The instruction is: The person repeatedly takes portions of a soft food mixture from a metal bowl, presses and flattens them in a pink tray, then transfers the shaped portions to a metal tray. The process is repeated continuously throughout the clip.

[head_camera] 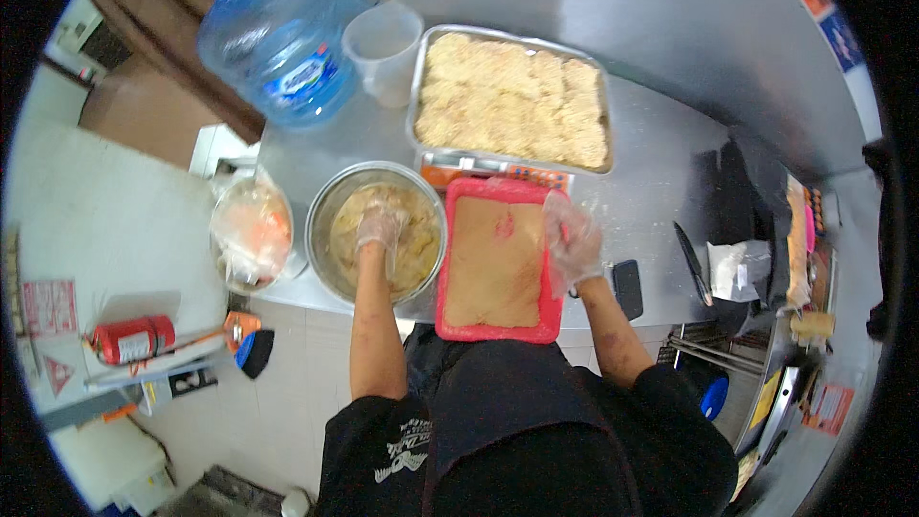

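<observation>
My left hand (380, 228), in a clear plastic glove, reaches down into a round metal bowl (314, 248). Pale, wet pieces of food (420, 240) in cloudy liquid surround it, and its fingertips are hidden there. Just right of the bowl lies a red plastic tray (495, 332) spread with tan breading powder (492, 266), with a small bare spot near its far end. My right hand (574, 240), gloved too, is at the tray's right rim with bent fingers; whether it grips the rim is unclear. Behind the tray, a metal pan (610, 122) holds rows of breaded pieces (510, 100).
An orange scale (538, 176) sits partly under the pan. A clear plastic jug (384, 50) and a large blue water bottle (287, 50) stand back left. A plastic-lined container (251, 237) is left of the bowl. Rightward lie a phone (627, 289), a knife (691, 258) and a bag of white powder (736, 271).
</observation>
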Demonstrator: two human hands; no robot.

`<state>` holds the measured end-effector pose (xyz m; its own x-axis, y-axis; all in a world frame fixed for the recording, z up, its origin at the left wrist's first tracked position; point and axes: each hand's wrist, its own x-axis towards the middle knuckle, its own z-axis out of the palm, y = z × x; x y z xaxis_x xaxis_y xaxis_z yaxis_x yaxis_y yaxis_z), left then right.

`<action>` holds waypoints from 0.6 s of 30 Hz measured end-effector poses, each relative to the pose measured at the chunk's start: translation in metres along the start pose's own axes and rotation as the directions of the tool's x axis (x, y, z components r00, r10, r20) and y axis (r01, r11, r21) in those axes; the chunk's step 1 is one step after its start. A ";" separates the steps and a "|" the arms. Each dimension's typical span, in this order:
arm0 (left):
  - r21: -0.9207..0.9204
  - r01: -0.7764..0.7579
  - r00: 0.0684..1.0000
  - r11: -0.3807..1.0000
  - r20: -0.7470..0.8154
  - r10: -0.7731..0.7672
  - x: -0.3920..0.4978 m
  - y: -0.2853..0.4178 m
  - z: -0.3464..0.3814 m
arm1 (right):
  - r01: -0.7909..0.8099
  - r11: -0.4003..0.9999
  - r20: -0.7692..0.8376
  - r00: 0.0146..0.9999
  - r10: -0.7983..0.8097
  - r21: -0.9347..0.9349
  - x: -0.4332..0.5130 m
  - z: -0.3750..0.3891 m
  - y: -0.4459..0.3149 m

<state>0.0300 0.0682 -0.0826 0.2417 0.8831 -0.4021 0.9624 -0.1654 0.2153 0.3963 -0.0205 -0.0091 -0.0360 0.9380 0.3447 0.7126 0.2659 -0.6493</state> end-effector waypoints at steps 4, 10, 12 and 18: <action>-0.651 -0.015 0.934 0.759 -0.280 -0.222 -0.035 -0.017 -0.021 | 0.129 0.984 0.297 0.941 -0.161 0.125 -0.054 0.054 -0.031; -0.918 0.052 0.990 0.394 -0.005 -0.143 -0.072 -0.013 -0.080 | 0.130 0.991 0.471 0.872 -0.131 0.035 -0.071 0.090 -0.042; -0.951 0.019 0.981 0.307 -0.041 -0.188 -0.080 -0.008 -0.094 | 0.090 0.996 0.535 0.841 -0.081 0.009 -0.069 0.098 -0.044; -0.821 -0.152 0.963 0.551 -0.247 -0.103 -0.094 -0.002 -0.127 | 0.250 0.943 0.625 0.778 -0.061 -0.220 -0.078 0.140 -0.042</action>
<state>-0.0101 0.0411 0.0678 0.1033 0.9764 -0.1896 0.3920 0.1352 0.9100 0.2715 -0.0735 -0.1035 -0.5094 0.8527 -0.1161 0.8168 0.4366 -0.3771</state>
